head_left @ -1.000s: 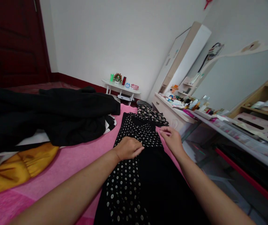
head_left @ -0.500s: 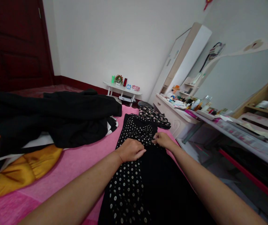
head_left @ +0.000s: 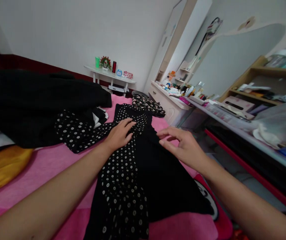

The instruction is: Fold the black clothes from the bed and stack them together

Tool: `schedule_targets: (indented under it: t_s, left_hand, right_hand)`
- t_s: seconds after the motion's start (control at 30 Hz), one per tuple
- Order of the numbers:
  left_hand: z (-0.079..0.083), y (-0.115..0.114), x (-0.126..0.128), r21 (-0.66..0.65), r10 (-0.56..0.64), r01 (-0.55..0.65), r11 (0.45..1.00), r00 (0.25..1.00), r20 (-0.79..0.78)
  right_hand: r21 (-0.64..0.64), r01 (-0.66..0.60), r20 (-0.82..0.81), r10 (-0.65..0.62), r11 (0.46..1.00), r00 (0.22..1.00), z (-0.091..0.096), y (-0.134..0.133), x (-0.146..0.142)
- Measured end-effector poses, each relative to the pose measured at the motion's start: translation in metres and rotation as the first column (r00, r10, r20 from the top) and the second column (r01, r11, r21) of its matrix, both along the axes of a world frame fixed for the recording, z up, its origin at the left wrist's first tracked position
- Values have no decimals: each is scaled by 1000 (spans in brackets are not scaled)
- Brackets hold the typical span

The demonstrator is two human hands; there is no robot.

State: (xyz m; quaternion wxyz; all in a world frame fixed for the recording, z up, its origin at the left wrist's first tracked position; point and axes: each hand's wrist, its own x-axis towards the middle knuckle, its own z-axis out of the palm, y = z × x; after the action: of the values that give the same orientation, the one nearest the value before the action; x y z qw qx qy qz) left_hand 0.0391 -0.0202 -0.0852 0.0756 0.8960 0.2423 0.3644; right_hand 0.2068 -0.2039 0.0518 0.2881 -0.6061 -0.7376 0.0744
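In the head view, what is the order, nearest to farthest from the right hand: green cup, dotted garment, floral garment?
1. Dotted garment, at the right hand.
2. Floral garment, ahead, slightly left.
3. Green cup, on the far table.

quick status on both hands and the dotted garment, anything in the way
Left hand palm-down on dotted garment. Right hand at its black side, grip unclear. Garment on pink bedding, one dotted end by black clothes.

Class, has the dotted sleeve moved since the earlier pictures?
Yes, leftward: the dotted sleeve now stretches across the pink bedding towards the black clothes; earlier that stretch lay bare.
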Motion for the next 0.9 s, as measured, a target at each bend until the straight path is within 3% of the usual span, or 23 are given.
schedule_targets:
  t_s: [0.07, 0.17, 0.27, 0.33, 0.5, 0.63, 0.77, 0.9]
  left_hand:
    - [-5, 3, 3, 9, 10, -10, 1000, 1000, -28]
    - [-9, 7, 6, 29, 45, -44, 999, 998, -53]
    - [-11, 8, 8, 19, 61, -60, 998, 995, -78]
    - [-11, 9, 9, 12, 59, -58, 998, 994, -95]
    - [-12, 9, 10, 19, 69, -67, 998, 990, -123]
    - [-10, 9, 11, 34, 76, -71, 997, 985, -156]
    - [-9, 9, 11, 37, 62, -57, 998, 982, -178]
    - [-8, 8, 12, 40, 63, -57, 998, 982, -180]
  right_hand:
    - [-104, 205, 17, -204, 973, 979, -27, -21, 41]
    - [-217, 412, 37, -414, 885, 909, -61, -53, 88]
    - [-321, 478, 13, -501, 817, 865, -83, -83, 104]
    - [-343, 460, -9, -493, 819, 870, -91, -98, 101]
    - [-319, 365, 72, -361, 875, 930, -94, -119, 83]
    - [-396, 315, 164, -271, 863, 949, -85, -127, 81]
    - [-480, 322, 140, -291, 816, 946, -77, -131, 83]
    - [-420, 341, 0, -376, 841, 927, -88, -126, 89]
